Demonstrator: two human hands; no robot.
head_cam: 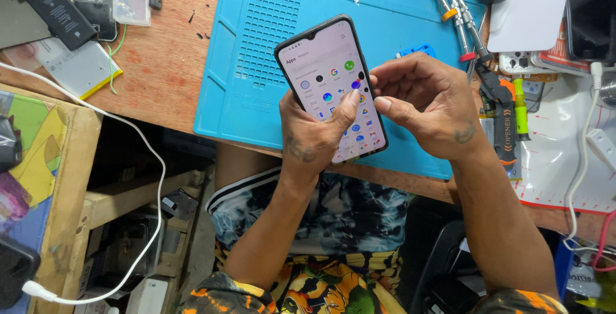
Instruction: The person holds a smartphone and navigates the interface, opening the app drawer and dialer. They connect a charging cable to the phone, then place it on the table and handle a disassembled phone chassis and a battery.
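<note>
Desk: wooden table (163,70) with a blue work mat (398,18) on top, seen from above.
Phone: black smartphone (330,86) with its screen lit and small round pictures on it. It is tilted, held up above the near edge of the mat.
Left hand: left hand (314,137) is wrapped around the bottom half of the phone from below. Its thumb lies on the screen, close to the middle.
Right hand: right hand (427,105) is curled, fingers bent in close. Its fingertips touch the right edge of the phone. The thumb points toward the screen, just beside the left thumb.
Where the phone is: between both hands, touching both.
Edges: the mat's near edge runs just under the hands. The table's edge is right behind it, above the person's lap.
Open room: most of the mat behind the phone is bare.
Right side: screwdrivers (459,12) and a green-handled tool (518,108) lie near the right hand.
Left side: a white cable (151,160) hangs off the table. A flat battery (80,67) lies well apart from the hands.
</note>
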